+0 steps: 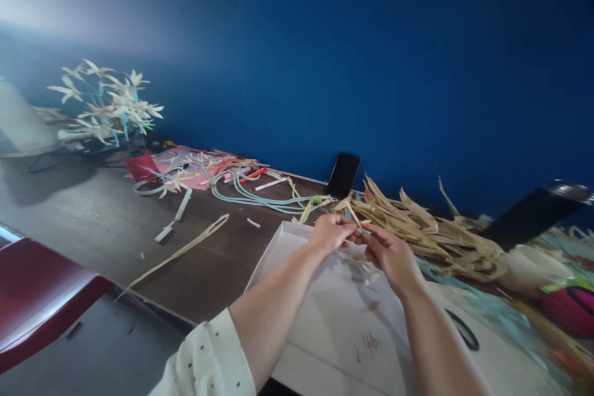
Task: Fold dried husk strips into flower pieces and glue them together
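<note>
Over a shallow white tray [278, 260], my two hands meet with their fingertips close together. My left hand [331, 232] is closed, thumb and fingers pinching the lower end of a narrow pale husk strip [353, 215]. From the other side my right hand [388, 253] pinches at the same spot. The strip points up and to the left between the fingers; its lower end is hidden by them. A bit of blue-green shows near the fingertips, too small to name. Just beyond and to the right lies a pile of dried corn husks [408, 223].
A dark phone [343, 174] leans against the blue partition [371, 62]. Pale blue cords [250, 199], pens and a red marker [253, 175] lie left of it. Husk flowers [111, 102] stand far left. A white cup [533, 267] lies right; a black ring [463, 329] is nearer.
</note>
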A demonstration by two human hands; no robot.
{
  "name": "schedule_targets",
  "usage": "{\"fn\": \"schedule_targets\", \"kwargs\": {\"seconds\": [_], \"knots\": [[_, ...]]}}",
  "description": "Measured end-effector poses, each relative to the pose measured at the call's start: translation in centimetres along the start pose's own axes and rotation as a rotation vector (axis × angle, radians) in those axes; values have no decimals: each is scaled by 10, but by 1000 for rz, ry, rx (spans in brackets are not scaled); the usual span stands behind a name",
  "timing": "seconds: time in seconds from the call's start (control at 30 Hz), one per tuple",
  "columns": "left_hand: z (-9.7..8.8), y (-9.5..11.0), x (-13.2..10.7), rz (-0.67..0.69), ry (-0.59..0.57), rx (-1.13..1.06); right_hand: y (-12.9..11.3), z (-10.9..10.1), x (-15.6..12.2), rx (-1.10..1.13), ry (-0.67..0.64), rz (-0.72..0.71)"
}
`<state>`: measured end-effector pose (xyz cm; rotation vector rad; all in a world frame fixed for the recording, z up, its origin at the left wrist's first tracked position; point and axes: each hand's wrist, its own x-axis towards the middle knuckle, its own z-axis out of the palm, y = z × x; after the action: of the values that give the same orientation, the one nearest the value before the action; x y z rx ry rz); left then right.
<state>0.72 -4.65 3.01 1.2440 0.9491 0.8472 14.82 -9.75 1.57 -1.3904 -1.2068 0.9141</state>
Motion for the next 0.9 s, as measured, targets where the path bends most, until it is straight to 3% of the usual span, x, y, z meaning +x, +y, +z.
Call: {"fn": "schedule_targets", "kwargs": {"seconds": [0.2,0.33,0.57,0.9], "knots": [[-1,-5,3,-10,-19,20,-3,-2,0,-299,110,-82],[-1,-5,3,-38,-34,60,0,-3,1,-286,103,-71],[-1,-8,5,49,-28,186,8,-5,4,-256,77,-55],[-1,-9,4,67,-35,230,6,-3,1,-204,69,-52]]}}
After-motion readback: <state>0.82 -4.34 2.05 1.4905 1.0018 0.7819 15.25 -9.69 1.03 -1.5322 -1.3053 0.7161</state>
